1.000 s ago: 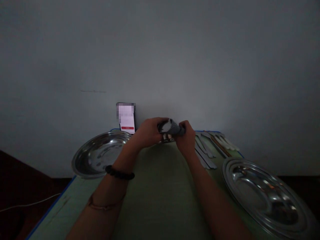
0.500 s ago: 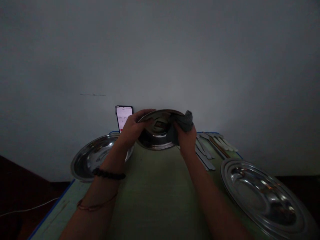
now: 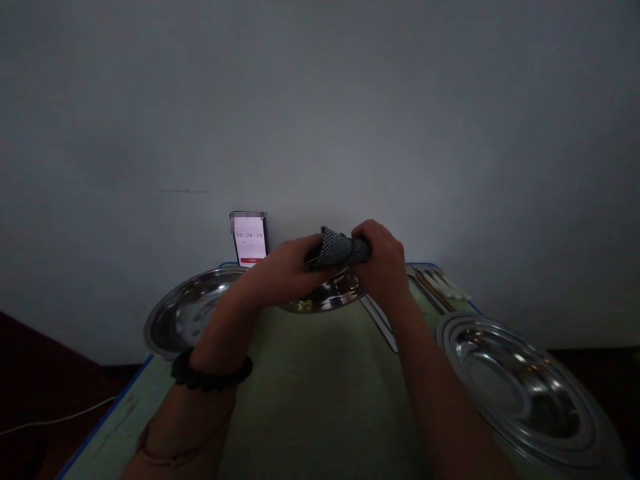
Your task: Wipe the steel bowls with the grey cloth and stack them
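Both my hands meet over the far middle of the green table [image 3: 310,393]. My left hand [image 3: 285,270] and my right hand [image 3: 383,263] are closed on a bunched grey checked cloth [image 3: 337,248] held between them. Just under the cloth lies a small steel plate [image 3: 325,299], nearly flat, its near rim showing below my fingers. I cannot tell whether my left hand also touches the plate.
A large steel plate [image 3: 187,310] sits at the left and a steel compartment tray [image 3: 525,390] at the near right. Several spoons and chopsticks [image 3: 440,287] lie at the far right. A lit phone [image 3: 250,239] leans on the wall [image 3: 320,120].
The small plate, held up tilted half a second ago, has come down nearly flat. Both hands have closed together on the cloth above it.
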Motion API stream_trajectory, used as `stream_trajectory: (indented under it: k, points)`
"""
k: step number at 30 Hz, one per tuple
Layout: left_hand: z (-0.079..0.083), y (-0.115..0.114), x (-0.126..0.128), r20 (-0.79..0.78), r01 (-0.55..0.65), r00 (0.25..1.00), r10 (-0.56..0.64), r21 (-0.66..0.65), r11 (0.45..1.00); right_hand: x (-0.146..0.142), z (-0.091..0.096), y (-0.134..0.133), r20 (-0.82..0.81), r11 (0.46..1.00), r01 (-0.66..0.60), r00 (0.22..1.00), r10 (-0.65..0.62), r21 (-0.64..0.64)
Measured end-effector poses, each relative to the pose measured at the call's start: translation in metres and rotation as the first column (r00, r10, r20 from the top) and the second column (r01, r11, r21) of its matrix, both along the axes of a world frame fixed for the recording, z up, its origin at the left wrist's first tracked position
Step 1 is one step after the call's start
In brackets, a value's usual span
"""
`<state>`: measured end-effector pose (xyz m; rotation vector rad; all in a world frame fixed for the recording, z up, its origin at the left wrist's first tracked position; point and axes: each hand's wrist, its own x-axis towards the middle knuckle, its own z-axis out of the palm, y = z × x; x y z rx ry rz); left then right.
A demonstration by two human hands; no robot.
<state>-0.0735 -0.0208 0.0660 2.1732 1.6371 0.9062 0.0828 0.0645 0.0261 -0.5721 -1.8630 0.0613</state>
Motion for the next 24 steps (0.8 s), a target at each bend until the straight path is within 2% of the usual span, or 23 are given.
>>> stream_trajectory:
  k: [2, 4, 8, 12, 16, 20, 24]
  points:
    - [-0.008, 0.007, -0.001, -0.007, -0.015, 1.0, 0.015, 0.028, 1.0, -0.004, -0.009, 0.003, -0.031, 0.998, -0.014, 0.999, 0.012, -0.062]
    - [-0.016, 0.014, -0.004, 0.006, -0.039, 0.999, 0.039, 0.025, 0.999, -0.007, -0.02, 0.006, -0.075, 0.983, -0.024, 0.997, 0.011, -0.18]
    - [-0.029, 0.025, -0.011, 0.105, -0.071, 0.992, 0.074, -0.023, 0.997, -0.011, -0.036, 0.01, -0.177, 0.907, -0.027, 0.983, -0.053, -0.42]
    - [-0.032, 0.027, -0.018, 0.169, -0.064, 0.983, 0.066, -0.018, 0.998, -0.016, -0.051, 0.016, -0.273, 0.861, -0.066, 0.958, -0.087, -0.504]
    - [-0.032, 0.027, -0.023, 0.176, -0.109, 0.979, 0.107, 0.001, 0.994, -0.027, -0.08, 0.017, -0.404, 0.778, -0.157, 0.905, -0.134, -0.609]
    - [-0.033, 0.027, -0.027, 0.138, -0.151, 0.98, 0.146, 0.031, 0.988, -0.036, -0.104, 0.012, -0.423, 0.762, -0.174, 0.895, -0.142, -0.624]
    - [-0.034, 0.028, -0.027, 0.13, -0.182, 0.976, 0.176, 0.036, 0.983, -0.038, -0.111, 0.01, -0.418, 0.749, -0.189, 0.9, -0.128, -0.635]
